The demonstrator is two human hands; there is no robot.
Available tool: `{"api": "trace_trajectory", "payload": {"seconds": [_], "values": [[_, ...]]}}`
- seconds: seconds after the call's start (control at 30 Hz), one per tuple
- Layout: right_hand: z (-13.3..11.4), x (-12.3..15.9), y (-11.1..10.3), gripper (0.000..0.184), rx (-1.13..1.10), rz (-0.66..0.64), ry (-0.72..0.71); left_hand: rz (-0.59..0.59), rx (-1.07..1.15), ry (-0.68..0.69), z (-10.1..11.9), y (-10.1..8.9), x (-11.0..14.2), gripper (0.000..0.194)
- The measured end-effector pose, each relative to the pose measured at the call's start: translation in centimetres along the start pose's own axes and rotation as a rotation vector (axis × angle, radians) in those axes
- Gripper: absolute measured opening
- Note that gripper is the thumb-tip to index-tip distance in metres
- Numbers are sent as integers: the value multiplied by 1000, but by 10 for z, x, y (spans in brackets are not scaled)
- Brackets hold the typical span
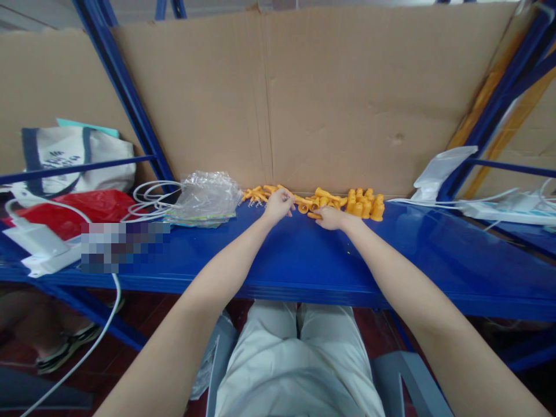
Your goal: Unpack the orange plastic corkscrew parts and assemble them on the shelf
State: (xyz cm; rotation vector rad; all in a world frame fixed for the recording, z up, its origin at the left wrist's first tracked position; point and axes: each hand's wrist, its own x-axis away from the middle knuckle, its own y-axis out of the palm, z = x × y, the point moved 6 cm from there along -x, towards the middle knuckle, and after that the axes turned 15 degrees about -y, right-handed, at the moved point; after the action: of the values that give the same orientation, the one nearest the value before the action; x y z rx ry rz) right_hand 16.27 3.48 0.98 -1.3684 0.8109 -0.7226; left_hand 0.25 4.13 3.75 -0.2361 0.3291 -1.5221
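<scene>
My left hand (279,207) is over the back of the blue table, its fingers curled together; whatever lies in them is too small to make out. Just left of it are orange pieces with small metal chains (256,197), like key-ring charms. My right hand (330,218) has its fingers closed on an orange plastic piece (313,215) near the tabletop. Behind that hand lies a loose heap of orange pieces (324,196), some hollow like cups. Several orange cup-shaped pieces (365,205) stand upright in a cluster to the right.
Clear plastic bags (206,197) are stacked left of the pieces, beside coiled white cables (150,200). Further left are a red bag (87,211), a canvas bag (78,156) and a white power strip (52,255). Cardboard (347,98) walls off the back; blue posts (125,92) frame it.
</scene>
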Motion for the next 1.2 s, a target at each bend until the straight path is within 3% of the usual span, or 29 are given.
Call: {"api": "trace_trajectory", "payload": {"seconds": [0.1,0.4,0.57,0.67,0.77,0.93,1.1,1.2], "values": [[-6,3,-2,42,-10,-60,36,35,40,23,0,-3,-4,18],[-10,5,-6,42,-22,-58,32,157,107,76,1,-4,-20,8],[-12,5,-6,43,-18,-67,8,313,-187,134,7,-1,-39,7],[-12,6,-6,41,-33,-53,24,391,-376,105,12,-4,-52,4],[-10,5,-5,40,-22,-42,27,444,-474,45,13,-11,-61,15],[-7,2,-2,41,7,-23,-4,384,-611,-48,4,-12,-67,28],[-8,2,-1,45,1,-22,1,209,-926,29,0,8,-61,37],[-10,3,-3,43,-3,-36,10,162,-1007,27,1,20,-57,42]]}}
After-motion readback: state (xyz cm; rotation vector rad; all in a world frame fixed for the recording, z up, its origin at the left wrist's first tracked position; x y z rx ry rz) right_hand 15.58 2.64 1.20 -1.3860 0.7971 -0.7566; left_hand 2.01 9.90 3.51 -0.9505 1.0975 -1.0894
